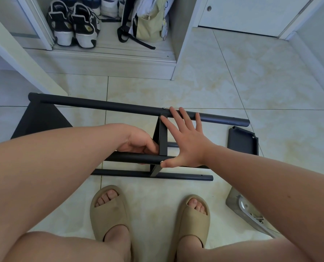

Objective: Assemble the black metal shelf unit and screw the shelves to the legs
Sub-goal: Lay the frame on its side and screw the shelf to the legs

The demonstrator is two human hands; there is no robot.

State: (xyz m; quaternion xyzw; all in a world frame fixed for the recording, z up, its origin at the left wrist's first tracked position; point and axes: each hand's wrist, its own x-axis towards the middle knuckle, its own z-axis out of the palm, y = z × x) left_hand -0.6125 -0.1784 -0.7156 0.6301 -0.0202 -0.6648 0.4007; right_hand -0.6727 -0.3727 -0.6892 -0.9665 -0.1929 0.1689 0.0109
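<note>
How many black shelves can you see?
3: an end shelf at far left, a middle shelf between the left hand and right hand, a loose shelf on the floor at right. Others may be hidden.

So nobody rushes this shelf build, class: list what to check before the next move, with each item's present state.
1. Frame steadied: left hand holds the near leg, right hand lies spread across the middle shelf: ok.
2. Far leg screwed to the middle shelf: screw head visible, ok; tightness cannot tell.
3. Near leg screw: under the thumb, cannot tell.
4. Loose shelf fitted: lies on the floor, not ok.
5. Metal tool picked up: lies in its bag, not ok.
</note>
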